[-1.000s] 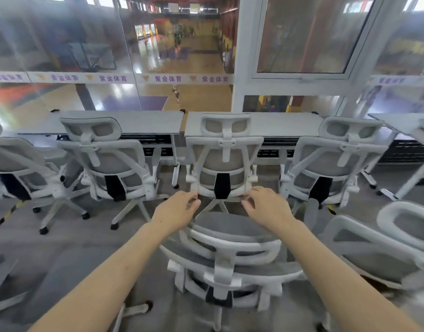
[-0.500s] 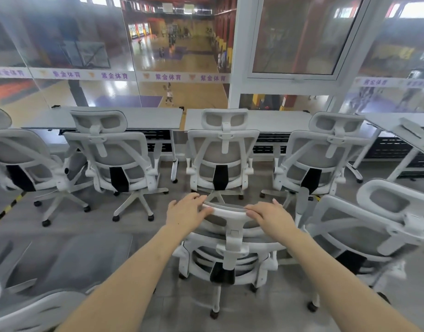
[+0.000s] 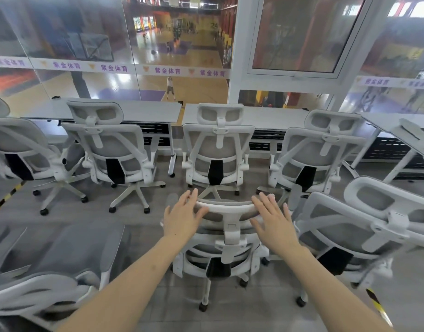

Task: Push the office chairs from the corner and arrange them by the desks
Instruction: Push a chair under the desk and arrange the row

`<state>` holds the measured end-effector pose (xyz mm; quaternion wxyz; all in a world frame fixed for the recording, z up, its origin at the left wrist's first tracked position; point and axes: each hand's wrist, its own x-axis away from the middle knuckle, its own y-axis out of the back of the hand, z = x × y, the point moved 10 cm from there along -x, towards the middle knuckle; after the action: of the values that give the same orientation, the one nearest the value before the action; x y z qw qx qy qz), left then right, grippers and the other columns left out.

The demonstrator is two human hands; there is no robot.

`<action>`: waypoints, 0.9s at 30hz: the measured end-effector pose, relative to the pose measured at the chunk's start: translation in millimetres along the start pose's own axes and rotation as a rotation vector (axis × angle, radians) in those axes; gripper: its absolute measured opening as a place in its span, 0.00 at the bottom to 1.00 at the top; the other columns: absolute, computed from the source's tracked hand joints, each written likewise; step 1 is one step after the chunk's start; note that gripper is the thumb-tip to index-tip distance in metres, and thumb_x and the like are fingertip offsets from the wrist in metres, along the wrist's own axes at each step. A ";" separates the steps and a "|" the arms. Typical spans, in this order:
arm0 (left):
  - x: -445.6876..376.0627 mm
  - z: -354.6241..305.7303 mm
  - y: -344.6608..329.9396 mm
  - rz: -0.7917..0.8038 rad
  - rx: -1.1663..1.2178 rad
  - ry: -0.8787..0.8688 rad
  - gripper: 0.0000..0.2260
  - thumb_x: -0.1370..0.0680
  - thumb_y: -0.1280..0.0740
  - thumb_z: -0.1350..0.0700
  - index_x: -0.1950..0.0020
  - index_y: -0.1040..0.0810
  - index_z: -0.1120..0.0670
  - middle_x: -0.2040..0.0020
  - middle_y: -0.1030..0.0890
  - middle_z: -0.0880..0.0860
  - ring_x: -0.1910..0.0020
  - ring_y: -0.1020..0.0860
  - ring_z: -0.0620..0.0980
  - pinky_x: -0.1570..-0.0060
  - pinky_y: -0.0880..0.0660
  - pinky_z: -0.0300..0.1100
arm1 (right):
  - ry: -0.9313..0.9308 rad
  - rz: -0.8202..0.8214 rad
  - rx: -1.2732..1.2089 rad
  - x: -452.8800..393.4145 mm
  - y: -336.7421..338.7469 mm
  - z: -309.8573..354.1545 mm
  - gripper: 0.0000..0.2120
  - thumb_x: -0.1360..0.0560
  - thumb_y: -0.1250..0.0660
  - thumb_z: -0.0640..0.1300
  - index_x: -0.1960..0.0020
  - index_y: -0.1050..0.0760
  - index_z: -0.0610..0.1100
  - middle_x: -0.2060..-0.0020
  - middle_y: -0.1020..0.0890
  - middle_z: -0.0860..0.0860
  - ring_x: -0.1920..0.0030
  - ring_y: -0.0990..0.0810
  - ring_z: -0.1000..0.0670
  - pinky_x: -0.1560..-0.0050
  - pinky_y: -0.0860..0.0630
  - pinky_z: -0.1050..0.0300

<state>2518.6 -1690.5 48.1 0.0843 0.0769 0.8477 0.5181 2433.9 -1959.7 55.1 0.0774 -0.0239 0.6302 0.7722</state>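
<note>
Directly ahead of the camera stands a white-framed office chair (image 3: pixel 226 238), seen from behind: a curved plastic headrest with grey mesh infill, a moulded white spine bracket, a black lumbar panel low on the back, and a star base on dark castors resting on the grey tiled floor (image 3: pixel 144 226).

The left hand (image 3: pixel 182 218) lies on the left end of the headrest — fingers straight and spread, fingertips over the top edge, nothing gripped. The right hand (image 3: pixel 274 222) sits at the right end, fingers likewise extended and fanned, palm down; whether it presses the rim or hovers just above it cannot be told. Both forearms reach forward, bare, roughly parallel.

Beyond this chair, a row of matching chairs faces two flat grey desks (image 3: pixel 273 116) set along a glass wall (image 3: pixel 62 44): one on the left (image 3: pixel 112 149), one in the centre (image 3: pixel 218 149) directly in front of the handled chair, one on the right (image 3: pixel 321 149). A further chair (image 3: pixel 22 149) is angled at far left. Another stands just beside the handled chair on the right (image 3: pixel 364 226), tilted toward the camera, and a grey upholstered seat (image 3: pixel 72 255) fills the lower left. A yellow-and-black floor stripe (image 3: pixel 5 200) runs at the left edge.
</note>
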 end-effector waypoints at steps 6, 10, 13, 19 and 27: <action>41.3 47.7 -63.9 0.174 -0.028 0.155 0.33 0.16 0.50 0.34 0.15 0.52 0.46 0.15 0.50 0.51 0.16 0.50 0.57 0.21 0.51 0.65 | -0.038 -0.025 0.026 38.0 -36.0 -33.1 0.36 0.16 0.44 0.60 0.16 0.62 0.58 0.16 0.56 0.52 0.16 0.56 0.45 0.18 0.54 0.37; 49.6 47.8 -89.9 0.396 -0.207 0.140 0.29 0.17 0.54 0.31 0.17 0.52 0.35 0.15 0.60 0.51 0.18 0.63 0.62 0.24 0.62 0.72 | -0.080 0.255 0.062 33.3 -81.2 -40.0 0.33 0.17 0.53 0.68 0.17 0.61 0.62 0.18 0.63 0.50 0.17 0.62 0.43 0.19 0.56 0.36; 49.8 42.2 -91.6 0.458 -0.320 0.104 0.29 0.18 0.55 0.30 0.18 0.57 0.32 0.16 0.65 0.50 0.19 0.67 0.62 0.27 0.63 0.76 | -0.101 0.409 0.067 29.4 -103.2 -44.8 0.32 0.20 0.57 0.72 0.19 0.65 0.69 0.17 0.64 0.47 0.17 0.65 0.41 0.20 0.58 0.33; 56.9 40.9 -98.1 0.563 -0.346 0.144 0.28 0.19 0.54 0.28 0.22 0.62 0.26 0.17 0.69 0.49 0.19 0.68 0.61 0.30 0.61 0.81 | -0.092 0.489 0.070 34.0 -106.5 -50.5 0.31 0.21 0.58 0.73 0.22 0.66 0.72 0.17 0.64 0.49 0.18 0.67 0.41 0.22 0.62 0.30; 86.0 37.1 -91.9 0.542 -0.317 0.194 0.27 0.18 0.53 0.29 0.20 0.57 0.27 0.16 0.66 0.48 0.18 0.65 0.60 0.30 0.60 0.80 | -0.060 0.521 0.069 55.7 -104.4 -43.7 0.30 0.20 0.60 0.73 0.22 0.66 0.72 0.17 0.63 0.49 0.18 0.67 0.40 0.22 0.62 0.29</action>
<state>2439.1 -1681.2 -55.9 -0.1268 0.2359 0.7093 0.6521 2391.9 -1977.2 -62.5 -0.1045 0.1646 0.6385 0.7445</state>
